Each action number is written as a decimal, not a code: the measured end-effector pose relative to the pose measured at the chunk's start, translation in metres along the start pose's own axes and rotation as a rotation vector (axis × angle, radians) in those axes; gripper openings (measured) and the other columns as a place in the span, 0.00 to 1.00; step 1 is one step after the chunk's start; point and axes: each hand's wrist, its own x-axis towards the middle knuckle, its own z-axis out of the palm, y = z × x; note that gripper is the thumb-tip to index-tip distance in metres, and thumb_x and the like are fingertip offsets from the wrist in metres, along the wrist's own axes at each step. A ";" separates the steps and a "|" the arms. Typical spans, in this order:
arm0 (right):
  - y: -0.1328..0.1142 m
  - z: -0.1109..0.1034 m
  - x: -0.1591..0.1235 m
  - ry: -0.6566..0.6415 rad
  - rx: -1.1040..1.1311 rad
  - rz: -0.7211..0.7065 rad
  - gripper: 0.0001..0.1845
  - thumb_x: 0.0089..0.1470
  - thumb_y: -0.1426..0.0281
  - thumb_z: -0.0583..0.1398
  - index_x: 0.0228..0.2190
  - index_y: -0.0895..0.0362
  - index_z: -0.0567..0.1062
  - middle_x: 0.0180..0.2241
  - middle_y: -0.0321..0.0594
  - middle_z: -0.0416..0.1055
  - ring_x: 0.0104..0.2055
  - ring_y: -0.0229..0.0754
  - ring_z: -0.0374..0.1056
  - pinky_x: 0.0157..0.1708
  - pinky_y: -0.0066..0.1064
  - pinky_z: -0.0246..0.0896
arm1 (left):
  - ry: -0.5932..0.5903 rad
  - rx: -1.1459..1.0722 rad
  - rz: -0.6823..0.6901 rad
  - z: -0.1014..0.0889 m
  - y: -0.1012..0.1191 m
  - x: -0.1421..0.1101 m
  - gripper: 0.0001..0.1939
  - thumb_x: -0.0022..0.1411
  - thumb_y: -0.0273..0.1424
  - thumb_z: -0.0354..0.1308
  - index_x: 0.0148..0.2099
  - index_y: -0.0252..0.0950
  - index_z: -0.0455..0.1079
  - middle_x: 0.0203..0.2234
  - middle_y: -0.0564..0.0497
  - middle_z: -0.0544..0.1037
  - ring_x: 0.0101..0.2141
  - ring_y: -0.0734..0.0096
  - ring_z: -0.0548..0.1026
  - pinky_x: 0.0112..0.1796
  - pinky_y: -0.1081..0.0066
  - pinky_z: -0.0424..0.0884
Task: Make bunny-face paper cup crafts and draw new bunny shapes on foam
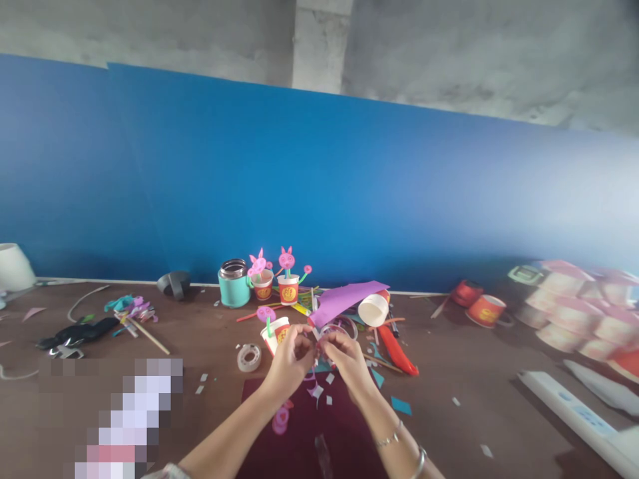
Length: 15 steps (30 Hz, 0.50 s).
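Note:
In the middle of the view my left hand (294, 356) and my right hand (344, 359) meet with fingertips pinched close together. Something small and whitish shows between them, too small to name. Just behind the left hand leans a paper cup (270, 338) with a green stem and a pink paper face (266, 314). A roll of clear tape (249, 358) lies left of that hand. Beyond the fingers is a sheet of purple paper (344, 299). Below the hands, pink paper cutouts (281, 420) rest on a dark red mat (344, 426).
Two decorated cups (288, 291) stand by a teal jar (234, 286) at the blue partition (319, 179). Right of my hands lie a white-mouthed cup (373, 310) and a red-orange object (398, 351). Stacked cups (574, 313) and a power strip (574, 406) are far right.

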 end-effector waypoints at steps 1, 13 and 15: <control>0.000 0.000 0.000 -0.008 -0.002 -0.001 0.12 0.42 0.62 0.61 0.20 0.58 0.73 0.16 0.33 0.62 0.20 0.34 0.55 0.20 0.26 0.49 | -0.003 0.007 0.003 0.000 0.000 0.000 0.14 0.54 0.26 0.56 0.44 0.36 0.60 0.21 0.57 0.69 0.23 0.73 0.70 0.26 0.73 0.63; -0.003 -0.002 -0.002 -0.076 -0.080 -0.098 0.15 0.46 0.58 0.61 0.23 0.58 0.73 0.17 0.32 0.61 0.20 0.34 0.54 0.20 0.26 0.48 | -0.005 0.281 0.004 -0.004 0.009 -0.001 0.06 0.55 0.30 0.55 0.28 0.35 0.68 0.19 0.53 0.72 0.22 0.72 0.67 0.24 0.74 0.61; -0.002 -0.003 -0.002 -0.084 -0.109 -0.128 0.15 0.48 0.58 0.60 0.24 0.58 0.73 0.18 0.33 0.61 0.20 0.34 0.54 0.20 0.26 0.48 | -0.013 0.328 0.037 -0.004 0.013 -0.002 0.07 0.57 0.31 0.54 0.28 0.35 0.68 0.20 0.53 0.72 0.23 0.71 0.67 0.25 0.74 0.60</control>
